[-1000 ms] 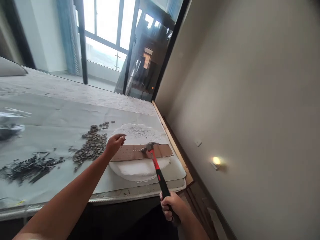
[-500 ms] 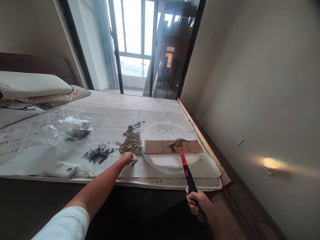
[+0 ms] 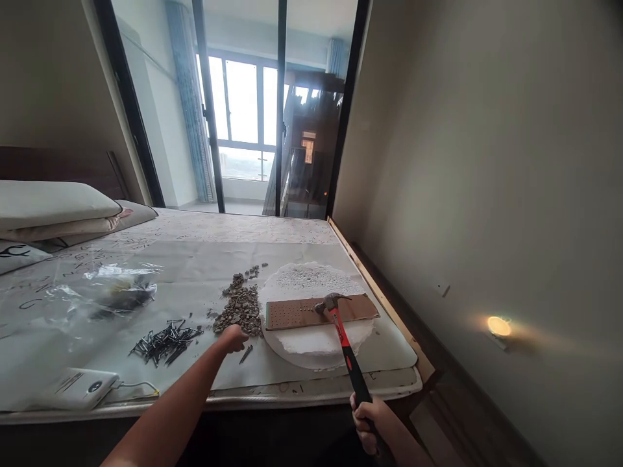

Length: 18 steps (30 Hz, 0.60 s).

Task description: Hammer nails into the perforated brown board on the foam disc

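Note:
My right hand [image 3: 367, 421] is wrapped round the black-and-red handle of a claw hammer [image 3: 349, 363]. The hammer's head rests on or just over a brown board [image 3: 292, 314] dotted with rows of small holes or nail heads. Under the board lies a round white slab [image 3: 302, 357] with a rough, crumbly surface. My left hand [image 3: 233, 339] is closed at the near edge of a heap of grey-brown gravel [image 3: 241, 308]; its fingertips are hidden. Just right of it lie a few loose dark nails [image 3: 246, 353]. A bigger pile of nails [image 3: 165, 340] sits further left.
A clear plastic bag [image 3: 121, 288] with dark contents lies at the left. Near the front edge is a white power bank [image 3: 82, 388] with a short cable. A pale sheet covers part of the mattress [image 3: 243, 226]. A wooden rail [image 3: 384, 288] runs along its right side, by the wall.
The camera has tilted up, so everything sits lower and further left. My left hand stays by the gravel, slightly farther from the loose nails. The hammer keeps its place over the board.

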Each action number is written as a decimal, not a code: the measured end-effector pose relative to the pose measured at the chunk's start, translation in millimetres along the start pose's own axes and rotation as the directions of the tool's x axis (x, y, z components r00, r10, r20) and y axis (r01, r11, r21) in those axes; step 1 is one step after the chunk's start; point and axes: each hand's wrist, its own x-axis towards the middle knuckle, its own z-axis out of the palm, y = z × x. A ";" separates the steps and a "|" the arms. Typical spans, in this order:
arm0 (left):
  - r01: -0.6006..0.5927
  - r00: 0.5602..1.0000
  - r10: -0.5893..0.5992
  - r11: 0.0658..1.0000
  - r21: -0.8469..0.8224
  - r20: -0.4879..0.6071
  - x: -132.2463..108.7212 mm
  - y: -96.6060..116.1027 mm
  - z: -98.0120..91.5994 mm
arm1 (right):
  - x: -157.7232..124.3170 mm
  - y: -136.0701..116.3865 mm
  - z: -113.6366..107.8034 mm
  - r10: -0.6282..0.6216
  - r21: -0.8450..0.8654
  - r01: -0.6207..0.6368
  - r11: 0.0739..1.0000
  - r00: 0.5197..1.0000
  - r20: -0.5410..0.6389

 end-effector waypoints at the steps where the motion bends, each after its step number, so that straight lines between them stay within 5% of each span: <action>1: 0.035 0.999 -0.035 0.999 -0.009 0.018 0.1 0.3 -6.4 | 1.2 0.2 -0.4 0.003 0.008 -0.003 1.000 1.000 0.015; 5: 0.102 0.990 -0.072 0.959 -0.266 0.118 -6.6 8.5 -33.6 | 3.4 -2.8 0.5 0.003 0.036 -0.004 0.999 0.999 0.032; 9: 0.044 0.994 0.020 0.830 -0.557 0.108 -22.6 42.9 -42.4 | 4.9 -4.1 1.3 0.034 0.041 -0.034 0.999 0.999 0.020; 18: -0.317 0.948 0.280 0.810 -0.494 -0.149 -25.5 135.0 12.7 | -4.2 -15.7 8.1 -0.066 0.155 0.061 0.986 0.997 0.026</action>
